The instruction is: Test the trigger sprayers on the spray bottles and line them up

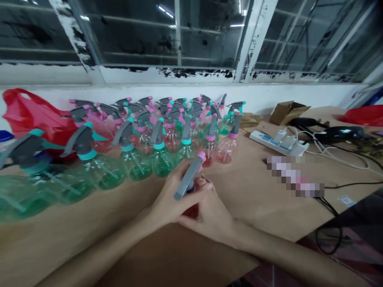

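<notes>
In the middle of the head view, a spray bottle [189, 177] with a grey head and pink nozzle stands over the brown table. My left hand [171, 197] is closed around its neck and far side. Wrapped about the reddish body from the other side is my right hand [211, 213], its fingers meeting those of the left. Most of the bottle's body is hidden by my hands. Just beyond them stand a green spray bottle [161, 161] with a turquoise collar and a clear pinkish one [228, 149] with a pink collar.
Several more spray bottles crowd the back and left of the table [254, 207]. A red plastic bag [36, 113] lies behind them. To the right are a white power strip [278, 143], cables, a cardboard box [287, 111] and a blurred-out item [295, 177]. Windows line the wall.
</notes>
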Available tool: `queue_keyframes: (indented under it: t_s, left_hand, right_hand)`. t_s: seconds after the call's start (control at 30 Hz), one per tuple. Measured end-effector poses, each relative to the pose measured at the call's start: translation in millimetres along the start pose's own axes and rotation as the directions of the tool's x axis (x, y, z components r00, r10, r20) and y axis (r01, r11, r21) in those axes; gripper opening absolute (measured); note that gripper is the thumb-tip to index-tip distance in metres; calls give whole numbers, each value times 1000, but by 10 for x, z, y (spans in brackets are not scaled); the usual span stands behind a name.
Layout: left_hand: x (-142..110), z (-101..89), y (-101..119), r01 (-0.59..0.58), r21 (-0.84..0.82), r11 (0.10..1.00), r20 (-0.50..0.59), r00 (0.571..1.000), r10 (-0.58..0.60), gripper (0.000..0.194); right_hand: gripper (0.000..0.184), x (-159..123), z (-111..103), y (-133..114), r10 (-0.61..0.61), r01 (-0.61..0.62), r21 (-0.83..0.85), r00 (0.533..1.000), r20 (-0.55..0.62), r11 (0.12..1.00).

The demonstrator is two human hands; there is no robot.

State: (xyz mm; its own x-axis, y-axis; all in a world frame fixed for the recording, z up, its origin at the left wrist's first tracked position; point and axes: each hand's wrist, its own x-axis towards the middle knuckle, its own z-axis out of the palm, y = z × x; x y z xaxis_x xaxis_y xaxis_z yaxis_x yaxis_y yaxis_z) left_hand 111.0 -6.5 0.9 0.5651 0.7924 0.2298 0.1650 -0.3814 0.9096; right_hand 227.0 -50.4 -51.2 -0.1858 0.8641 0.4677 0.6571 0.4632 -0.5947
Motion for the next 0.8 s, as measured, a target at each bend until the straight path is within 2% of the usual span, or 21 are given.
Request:
queue_keyframes:
  t_s: [0.17,0.33,0.43,0.57,0.63,0.7,0.8]
  left_hand:
    - [-109,-262,-51,-15,-65,998,2,1000,15,38]
    - [-155,-483,-185,13,93,996,-160,987,2,26]
    - [-143,-561,-209,-4,88,996,-207,978,23,35]
    - [-116,-599,-192,-23,90,996,-185,982,39,38]
    - [-111,-600,-186,-30,107,994,-169,984,48,39]
    - [-112,-593,-183,-22,118,993,-151,988,40,40]
    - [-121,-575,-175,30,55,998,-156,987,-21,37]
  right_hand:
    - [65,126,246,-111,-62,62,43,998,-7,997]
    - [79,315,397,-158,-144,139,121,989,37,983]
    - [82,415,353,-185,-175,153,184,978,110,971]
    - [86,394,179,-55,-200,146,224,950,239,964]
    - [79,326,99,110,-182,140,164,943,280,976]
    - [64,252,45,308,-157,144,65,944,290,987]
    - [44,171,15,572,-153,170,-37,947,284,985]
